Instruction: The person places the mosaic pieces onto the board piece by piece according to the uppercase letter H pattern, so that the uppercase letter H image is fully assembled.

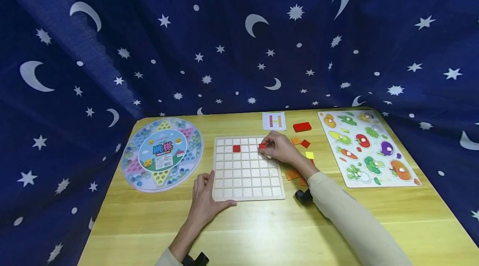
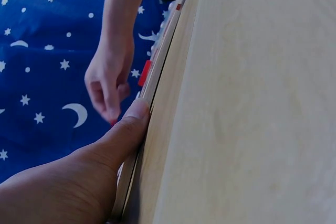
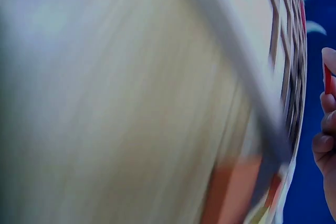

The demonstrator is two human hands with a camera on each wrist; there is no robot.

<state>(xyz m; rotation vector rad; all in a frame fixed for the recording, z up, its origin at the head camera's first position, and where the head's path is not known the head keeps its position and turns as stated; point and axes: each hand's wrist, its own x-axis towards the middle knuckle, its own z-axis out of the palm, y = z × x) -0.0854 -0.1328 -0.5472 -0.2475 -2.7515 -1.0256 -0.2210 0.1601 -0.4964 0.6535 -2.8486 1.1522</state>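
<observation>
A pale wooden grid board [image 1: 248,177] lies on the table, with a red square tile [image 1: 236,149] in one of its upper cells. At the board's near left corner rests my left hand [image 1: 205,199], thumb along the near edge and fingers by the left edge. The left wrist view shows that thumb [image 2: 123,135] straight against the board's rim. Over the upper right of the grid, my right hand [image 1: 278,149] pinches another red square tile [image 1: 262,146]. The right wrist view catches this tile [image 3: 328,80] between thumb and fingertips at its right border.
Right of the board lie loose orange tiles [image 1: 292,175], a yellow tile [image 1: 309,155] and red tiles [image 1: 305,144]. Behind them are a red block [image 1: 302,127] and a pattern card [image 1: 274,121]. A round marble game [image 1: 162,153] lies left, a vegetable puzzle [image 1: 368,147] right.
</observation>
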